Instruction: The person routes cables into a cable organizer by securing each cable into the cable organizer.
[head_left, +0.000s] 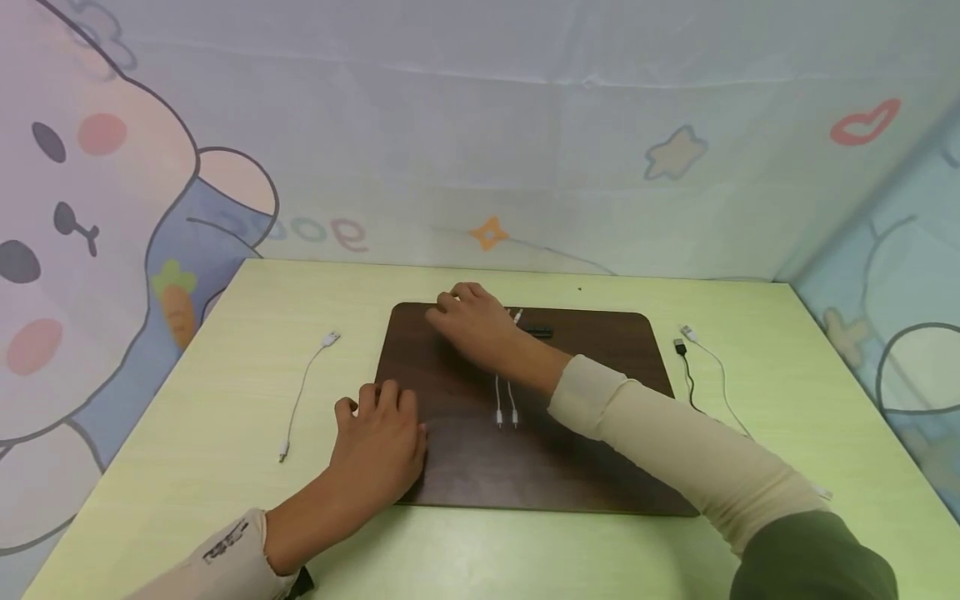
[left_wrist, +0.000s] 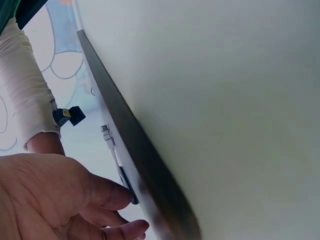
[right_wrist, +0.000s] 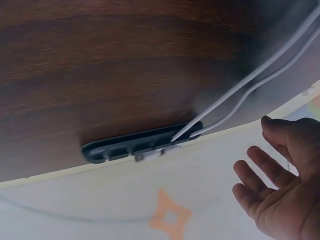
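Observation:
A dark brown wooden board [head_left: 525, 471] lies on the table. Near its back edge sits a black slotted cable holder [head_left: 538, 332], partly hidden behind my right hand and wrist. Two white cables [right_wrist: 240, 85] run through slots at one end of the holder, and their small plugs [head_left: 499, 418] lie on the board. My right hand [head_left: 480, 329] hovers at the board's back left, fingers loosely bent and apart from the cables in the right wrist view. At the left edge of the board is my left hand [head_left: 380, 442], its fingers relaxed with nothing in them.
Left of the board lies a short white USB cable [head_left: 303, 392]. A black USB cable [head_left: 686, 367] and another white cable [head_left: 723, 375] lie on the right, partly covered by my right sleeve. A printed cloth backdrop [head_left: 480, 125] hangs behind the table [head_left: 480, 550].

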